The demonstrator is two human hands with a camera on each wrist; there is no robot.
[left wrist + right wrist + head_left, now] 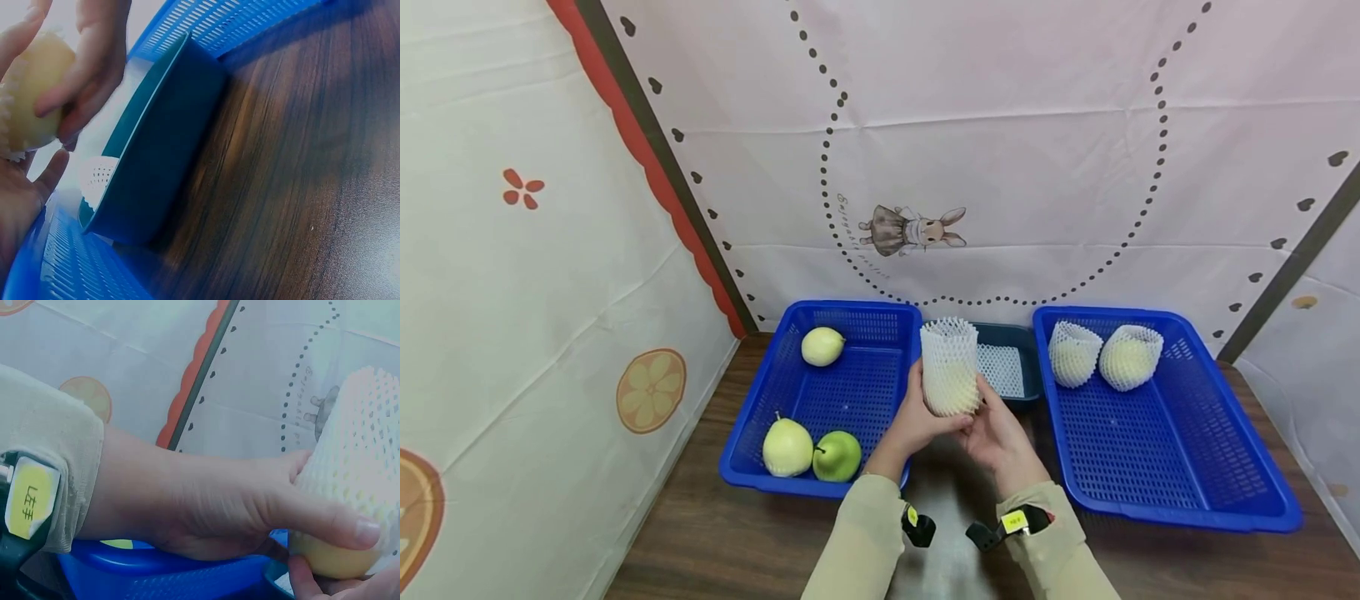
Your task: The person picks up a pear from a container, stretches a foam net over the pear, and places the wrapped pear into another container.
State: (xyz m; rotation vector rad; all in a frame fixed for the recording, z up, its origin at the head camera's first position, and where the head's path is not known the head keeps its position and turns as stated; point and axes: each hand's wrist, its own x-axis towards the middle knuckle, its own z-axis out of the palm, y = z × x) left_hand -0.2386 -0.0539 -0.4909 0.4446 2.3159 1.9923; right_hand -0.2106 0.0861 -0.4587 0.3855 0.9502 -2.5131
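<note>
Over the middle of the table, both hands hold a pale yellow pear (953, 390) in a white foam net sleeve (949, 342), its open end upward. The left hand (917, 423) grips the left side, its thumb (344, 532) across the lower front in the right wrist view. The right hand (996, 433) holds the lower right side, fingers curled at the base. In the left wrist view the bare bottom of the pear (44, 81) sticks out of the net. The far sides of the fingers are hidden.
On the left, a blue basket (868, 354) holds two pale pears and a green pear (837, 456). A dark teal bin (1033, 367) behind the hands contains flat foam nets (1002, 372). Two net-wrapped pears (1129, 358) lie in the right blue basket (1247, 523). A printed cloth hangs behind.
</note>
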